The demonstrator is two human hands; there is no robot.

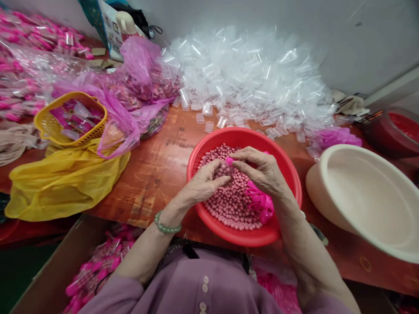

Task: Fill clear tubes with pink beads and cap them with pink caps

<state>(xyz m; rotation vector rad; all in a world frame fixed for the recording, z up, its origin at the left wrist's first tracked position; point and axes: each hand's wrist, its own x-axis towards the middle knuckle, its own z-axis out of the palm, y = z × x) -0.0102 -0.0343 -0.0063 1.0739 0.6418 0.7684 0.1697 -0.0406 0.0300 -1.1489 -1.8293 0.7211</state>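
Above the red basin (244, 242), my left hand (209, 178) is closed around a small clear plastic tube (225, 172), which seems to have pink beads in it. My right hand (262, 169) pinches a bright pink cap (229, 161) at the tube's upper end; whether the cap is seated cannot be made out. Below both hands, loose pink beads (225, 209) fill much of the basin. Several bright pink plastic parts (262, 204) lie on the beads under my right hand, partly hidden by it.
Behind the basin rises a heap of clear plastic tubes (248, 74). A cream basin (317, 183) stands at the right. To the left are a yellow basket (49, 126), a yellow bag (65, 183) and a pink bag (140, 56). A box of pink items (98, 270) sits below the table edge.
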